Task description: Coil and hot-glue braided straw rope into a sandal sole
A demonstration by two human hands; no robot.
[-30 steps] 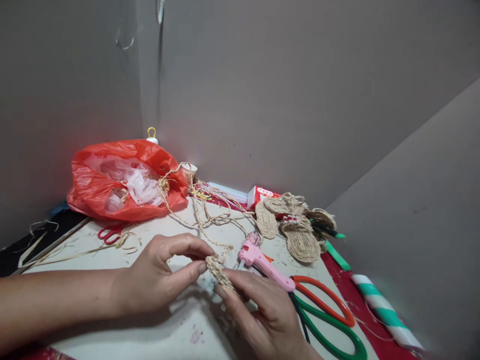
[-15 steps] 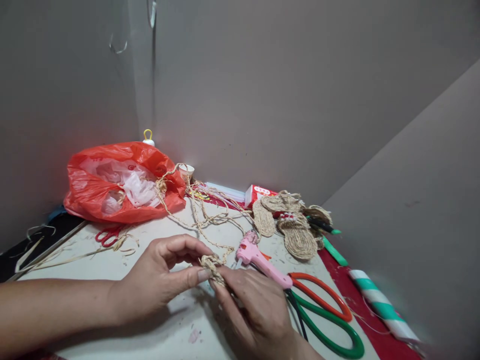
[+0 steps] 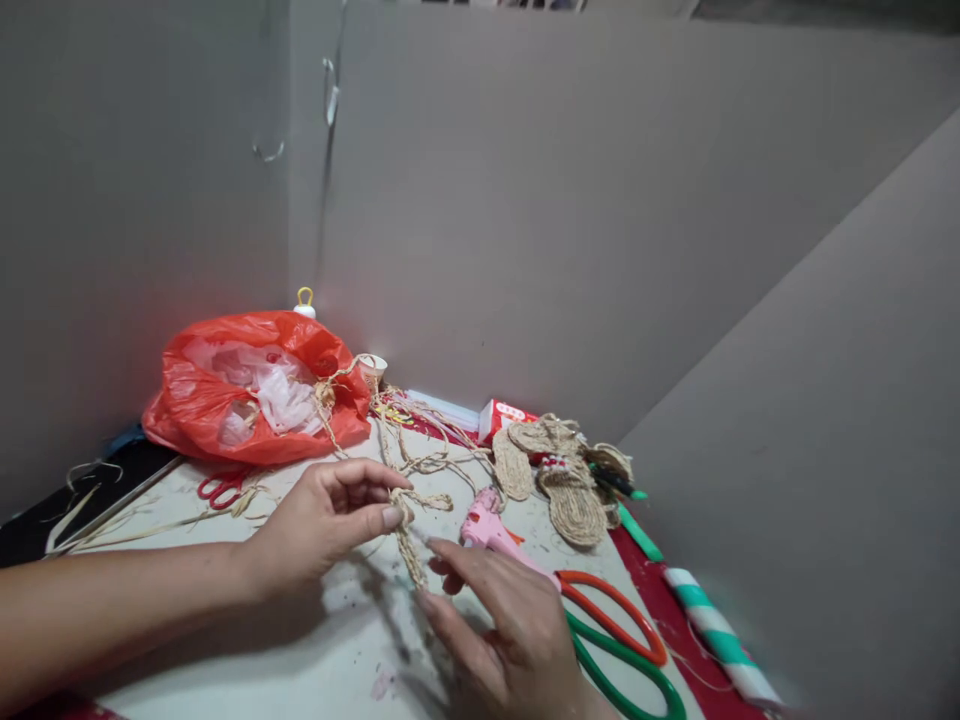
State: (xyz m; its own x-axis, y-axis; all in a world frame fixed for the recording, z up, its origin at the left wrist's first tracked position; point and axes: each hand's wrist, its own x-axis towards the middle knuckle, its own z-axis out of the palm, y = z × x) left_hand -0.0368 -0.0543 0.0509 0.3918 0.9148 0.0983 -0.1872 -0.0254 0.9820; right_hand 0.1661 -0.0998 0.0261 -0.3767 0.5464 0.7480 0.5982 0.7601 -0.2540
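My left hand (image 3: pixel 330 515) pinches a braided straw cord (image 3: pixel 407 550) between thumb and fingers. The cord is doubled at the pinch, with one short loop to the right and one part hanging toward my right hand (image 3: pixel 510 625). That hand has its thumb and forefinger apart, the thumb tip close to the lower end of the braid; whether they touch I cannot tell. Beyond the right fingers lies a pink glue gun (image 3: pixel 484 520), beside large scissors (image 3: pixel 615 610) with one orange and one green handle, partly hidden by my right hand.
A red plastic bag (image 3: pixel 187 400) with white bags inside stands at the back left, near small red scissors (image 3: pixel 221 488). Loose braid (image 3: pixel 439 460) trails across the back. Woven straw soles (image 3: pixel 574 510) lie at the right, near a green-and-white striped roll (image 3: pixel 720 635).
My right fingers have parted and drawn back from the bunched braid, which now hangs straighter from my left hand. The view has tilted up and shifted right.
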